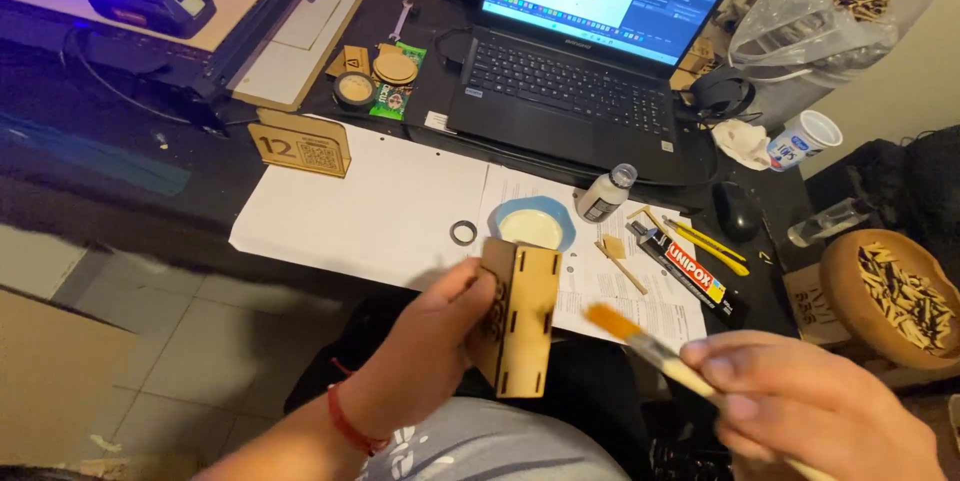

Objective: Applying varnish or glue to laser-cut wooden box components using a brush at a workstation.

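**Brush tip hovers just right of the held wooden piece**

The left hand (425, 346) is closed around a slotted wooden piece (520, 319), thumb and fingers pinching its left side so that the flat panel with its small rectangular slots faces up. The piece stands roughly upright in the grip, long axis running from the person's lap toward the blue dish (536, 225), which lies just beyond its top edge.

The right hand (810, 406) is closed on a paintbrush (655, 349), gripping the pale handle low down. The brush's long axis slants up and to the left from that hand, and its orange bristles end just right of the wooden piece, near but not touching it. The right hand is slightly blurred.

The blue dish holds a pool of white liquid, probably glue. Right of the dish and touching nothing else stands a small white bottle (606, 193) with a grey cap. Far right of the dish a round wooden bowl (838, 286) holds a heap of small wooden slivers, and above that a clear plastic bag (800, 26) holds more of them. A small dark ring (463, 232) lies just left of the dish on white paper (370, 211).
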